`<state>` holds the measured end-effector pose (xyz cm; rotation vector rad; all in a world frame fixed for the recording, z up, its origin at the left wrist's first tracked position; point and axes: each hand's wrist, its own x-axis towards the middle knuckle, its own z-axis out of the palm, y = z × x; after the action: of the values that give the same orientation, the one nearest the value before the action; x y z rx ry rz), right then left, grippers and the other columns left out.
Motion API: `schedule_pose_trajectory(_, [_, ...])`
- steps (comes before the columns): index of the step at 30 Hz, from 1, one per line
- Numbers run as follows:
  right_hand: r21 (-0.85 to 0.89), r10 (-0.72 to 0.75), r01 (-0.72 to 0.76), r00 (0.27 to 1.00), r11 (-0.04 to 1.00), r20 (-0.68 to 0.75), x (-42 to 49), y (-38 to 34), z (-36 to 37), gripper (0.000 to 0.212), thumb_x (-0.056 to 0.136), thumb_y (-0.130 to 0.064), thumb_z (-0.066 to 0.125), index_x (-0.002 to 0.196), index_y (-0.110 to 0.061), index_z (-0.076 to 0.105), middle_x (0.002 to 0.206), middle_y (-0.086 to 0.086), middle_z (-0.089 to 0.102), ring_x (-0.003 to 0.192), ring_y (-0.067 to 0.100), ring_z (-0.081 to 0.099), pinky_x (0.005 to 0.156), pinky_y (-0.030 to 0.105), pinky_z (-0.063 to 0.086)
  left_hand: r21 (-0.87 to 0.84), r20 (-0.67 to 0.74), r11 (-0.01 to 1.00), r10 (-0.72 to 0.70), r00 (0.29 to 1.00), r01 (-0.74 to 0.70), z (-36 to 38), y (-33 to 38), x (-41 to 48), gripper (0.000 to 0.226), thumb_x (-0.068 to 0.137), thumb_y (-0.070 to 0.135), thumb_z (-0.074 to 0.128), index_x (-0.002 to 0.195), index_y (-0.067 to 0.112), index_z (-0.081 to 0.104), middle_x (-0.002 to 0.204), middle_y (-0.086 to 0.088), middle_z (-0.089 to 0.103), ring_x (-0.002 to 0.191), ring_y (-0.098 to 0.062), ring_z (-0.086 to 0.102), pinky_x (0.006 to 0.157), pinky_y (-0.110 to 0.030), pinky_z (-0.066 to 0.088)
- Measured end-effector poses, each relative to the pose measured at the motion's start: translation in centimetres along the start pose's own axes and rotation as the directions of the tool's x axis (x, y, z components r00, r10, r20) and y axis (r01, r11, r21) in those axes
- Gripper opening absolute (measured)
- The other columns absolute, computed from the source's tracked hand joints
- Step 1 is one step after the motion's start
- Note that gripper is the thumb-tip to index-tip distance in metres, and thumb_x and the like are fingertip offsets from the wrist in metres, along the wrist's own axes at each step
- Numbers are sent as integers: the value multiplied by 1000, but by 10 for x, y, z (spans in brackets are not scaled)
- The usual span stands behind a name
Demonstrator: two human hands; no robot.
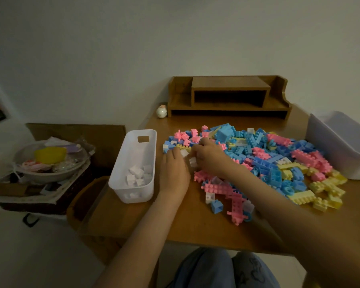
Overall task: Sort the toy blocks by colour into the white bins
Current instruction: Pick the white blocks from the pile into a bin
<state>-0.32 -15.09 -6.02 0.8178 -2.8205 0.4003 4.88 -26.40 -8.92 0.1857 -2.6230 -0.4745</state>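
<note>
**Little White Blocks Go First**

On the right half of the wooden table [185,223], a big heap of toy blocks [268,159]: pink, blue, yellow and a few white. Hard, shiny plastic, with round bumps on top and sharp little corners. Some square, some long, some like spiky stars. Surely very light, and stiff, so no squashing. Probably a bit slippery too, and quick to bounce away if dropped.

Left of the heap, a narrow white bin [121,163] with smooth walls and a handle hole at the far end. Inside, only white blocks, mostly toward the near end. At the far right, a big white bin [341,150], with nothing to see inside from here.

Left hand [174,171] palm down between the narrow bin and the heap, fingers fairly straight, tips touching a white block [184,152]. Right hand [209,156] just beside it, fingers curled down into the left edge of the heap. A second white block [192,162] right by its thumb. Cannot tell if held or just lying there.

Best to pinch each block by two flat sides, thumb on one and a finger on the other, not by the bumps. No hard squeeze needed. Then a short trip left and a gentle drop into the narrow bin.
</note>
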Motion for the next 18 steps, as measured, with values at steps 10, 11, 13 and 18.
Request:
schedule_pose_trajectory(10, [231, -55, 114, 968, 966, -246, 8, -39, -32, 13, 87, -8, 53, 96, -2, 61, 87, 5, 46, 82, 19, 41, 65, 25, 24, 245, -304, 969, 82, 949, -5, -73, 25, -5, 37, 77, 20, 71, 110, 6, 60, 113, -15, 59, 102, -30, 54, 78, -37, 48])
schedule_pose_trajectory(11, [266, -50, 122, 963, 956, -263, 9, -49, -33, 13, 88, -9, 53, 95, -2, 61, 89, 7, 47, 82, 20, 43, 64, 24, 24, 271, -292, 962, 55, 955, 27, -82, 21, -4, 38, 82, 23, 65, 116, 6, 57, 121, -15, 55, 110, -30, 49, 85, -38, 44])
schedule_pose_trajectory(13, [322, -50, 139, 962, 937, -270, 11, -71, -31, 16, 89, -14, 54, 94, -1, 62, 94, 12, 53, 83, 22, 47, 65, 23, 28, 286, -246, 950, -58, 968, 129, -97, 5, -1, 42, 90, 29, 51, 126, 7, 48, 132, -13, 44, 122, -30, 36, 95, -39, 33])
schedule_pose_trajectory(18, [392, -108, 156, 984, 907, -141, 17, -115, -8, 16, 87, -9, 56, 101, -6, 62, 110, 13, 53, 99, 24, 51, 78, 24, 39, 386, 2, 866, -347, 938, 319, -108, -47, 4, 46, 94, 34, 44, 131, 7, 40, 136, -17, 40, 127, -34, 33, 101, -45, 32])
